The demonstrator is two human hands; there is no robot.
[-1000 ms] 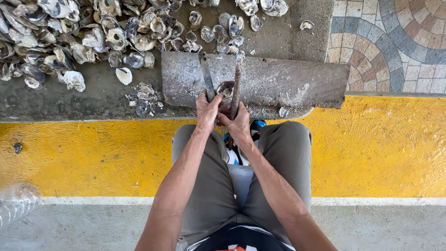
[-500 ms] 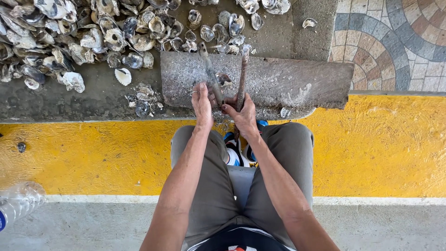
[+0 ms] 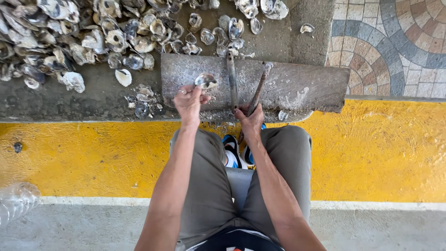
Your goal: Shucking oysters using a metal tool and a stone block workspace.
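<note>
A heap of oyster shells (image 3: 69,37) is lying across the upper left of the frame. Just right of it, the left hand (image 3: 189,100) is pinching an oyster (image 3: 206,81) in its fingertips over the grey slab (image 3: 302,83). At centre, the right hand (image 3: 251,122) is gripping a metal tool (image 3: 258,88), fingers wrapped tight.
</note>
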